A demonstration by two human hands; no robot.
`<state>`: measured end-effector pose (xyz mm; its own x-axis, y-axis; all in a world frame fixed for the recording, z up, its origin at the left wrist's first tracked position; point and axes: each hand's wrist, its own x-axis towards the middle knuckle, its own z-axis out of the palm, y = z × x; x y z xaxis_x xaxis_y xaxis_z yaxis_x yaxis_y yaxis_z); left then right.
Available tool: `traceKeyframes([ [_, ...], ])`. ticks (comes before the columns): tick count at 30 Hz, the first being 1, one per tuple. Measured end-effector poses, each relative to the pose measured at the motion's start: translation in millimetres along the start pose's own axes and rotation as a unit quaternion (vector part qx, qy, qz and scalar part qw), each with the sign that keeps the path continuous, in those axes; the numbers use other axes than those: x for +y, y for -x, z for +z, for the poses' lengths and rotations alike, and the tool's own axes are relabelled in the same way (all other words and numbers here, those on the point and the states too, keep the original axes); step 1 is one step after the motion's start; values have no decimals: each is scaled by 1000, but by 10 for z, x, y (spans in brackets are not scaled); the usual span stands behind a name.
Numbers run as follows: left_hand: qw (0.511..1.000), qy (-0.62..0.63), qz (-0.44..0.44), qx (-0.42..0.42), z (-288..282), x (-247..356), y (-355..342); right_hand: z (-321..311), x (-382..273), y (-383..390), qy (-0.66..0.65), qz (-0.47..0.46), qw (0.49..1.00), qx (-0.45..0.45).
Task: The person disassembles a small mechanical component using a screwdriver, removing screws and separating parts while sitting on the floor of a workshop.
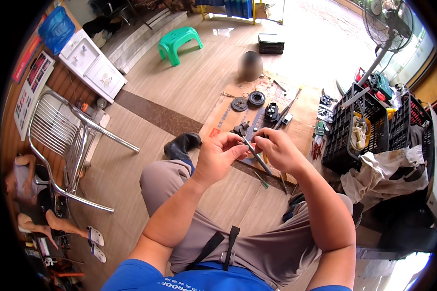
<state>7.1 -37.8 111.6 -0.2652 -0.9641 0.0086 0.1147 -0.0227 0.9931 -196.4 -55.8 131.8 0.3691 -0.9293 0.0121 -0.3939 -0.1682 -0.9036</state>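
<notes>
My left hand [217, 157] is closed in a pinch, with thumb and fingertips against a slim grey rod [262, 164]. My right hand [280, 149] is closed too, its fingertips pinching at the upper part of the same rod, close to the left thumb. The rod slants down to the right, its lower end free; any small part between the fingertips is hidden. Beyond my hands, a flattened cardboard sheet [303, 127] lies on the floor. On it are a dark disc [239, 104], a black ring-shaped part [256, 98], a black boxy part [271, 112] and several small pieces.
Black plastic crates [342, 140] with tools and a draped cloth [374, 177] stand to the right, below a standing fan [388, 24]. A green stool [180, 41] is at the far left. Nearer left, a metal bench [65, 140] stands beside another seated person [31, 179].
</notes>
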Motion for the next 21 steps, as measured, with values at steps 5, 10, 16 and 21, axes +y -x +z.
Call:
traceKeyframes([
  [5,980,190,-52,-13,-156,6,-14,-165,-96,-52,-408,154,898,54],
  [10,967,250,-31,27,-209,-67,-69,72,-20,111,-552,118,822,67],
  [16,928,368,-53,-31,-61,-24,-60,187,-53,85,-591,38,801,92],
  [21,913,404,-65,5,-9,-54,-81,216,-69,15,-527,93,836,123],
])
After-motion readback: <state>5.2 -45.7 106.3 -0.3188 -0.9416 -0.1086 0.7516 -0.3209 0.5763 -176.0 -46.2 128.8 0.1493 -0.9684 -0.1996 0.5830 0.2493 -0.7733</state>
